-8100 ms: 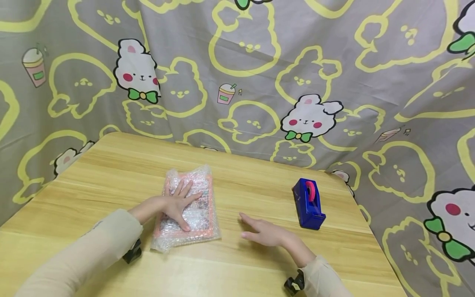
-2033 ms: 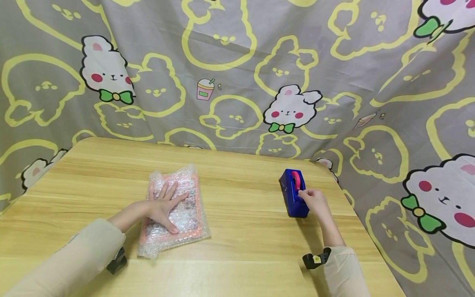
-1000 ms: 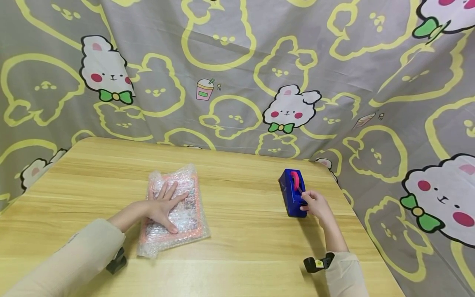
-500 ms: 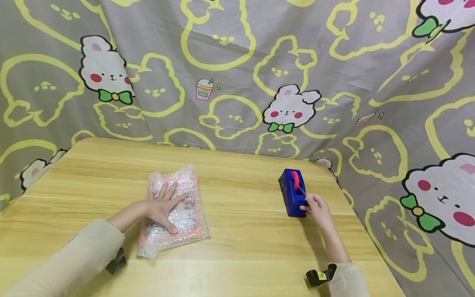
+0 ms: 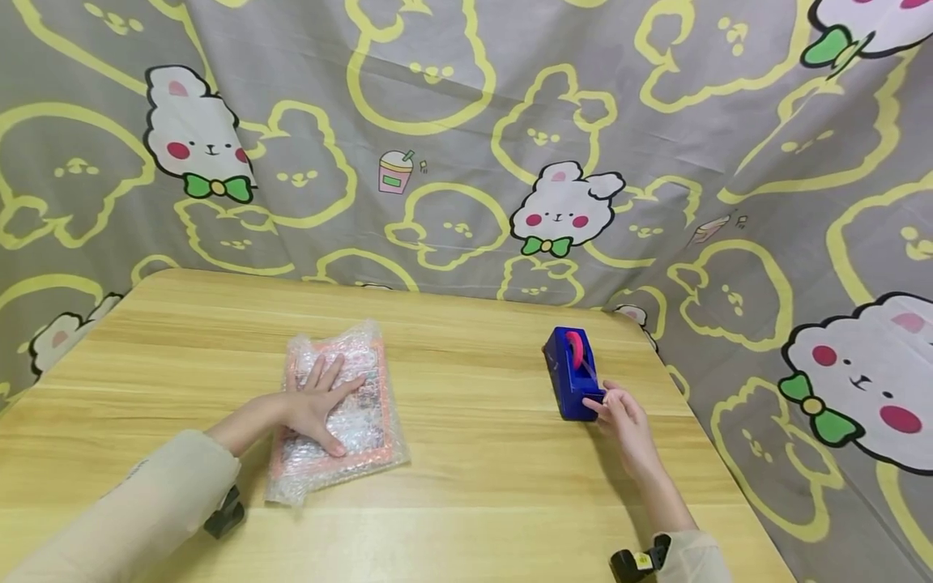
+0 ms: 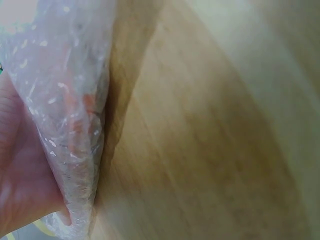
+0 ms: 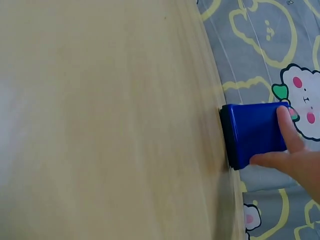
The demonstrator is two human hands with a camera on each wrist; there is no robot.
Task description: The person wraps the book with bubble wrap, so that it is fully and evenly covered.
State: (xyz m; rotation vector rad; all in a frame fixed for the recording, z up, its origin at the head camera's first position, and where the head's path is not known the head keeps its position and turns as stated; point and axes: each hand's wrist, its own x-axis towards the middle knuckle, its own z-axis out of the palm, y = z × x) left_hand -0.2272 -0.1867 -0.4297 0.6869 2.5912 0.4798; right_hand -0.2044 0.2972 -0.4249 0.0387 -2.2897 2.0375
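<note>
My left hand lies flat with spread fingers on a bubble-wrapped package. Through the wrap show an orange-pink border and a printed middle. From close up, the left wrist view has the wrap beside the palm. On the right stands a blue tape dispenser with a pink-cored roll. A strip of clear tape runs from the roll to my right hand, which pinches its end by the dispenser's front. In the right wrist view, two fingers lie against the dispenser's blue front.
Both things rest on a light wooden table. A grey curtain with rabbit and bear drawings hangs behind and around it. A black wrist camera sits on the right wrist, another on the left.
My right hand has gone from mid-table to the dispenser, then drawn the tape from the roll toward the dispenser's front. My left hand has stayed on the package. The head view has shifted slightly.
</note>
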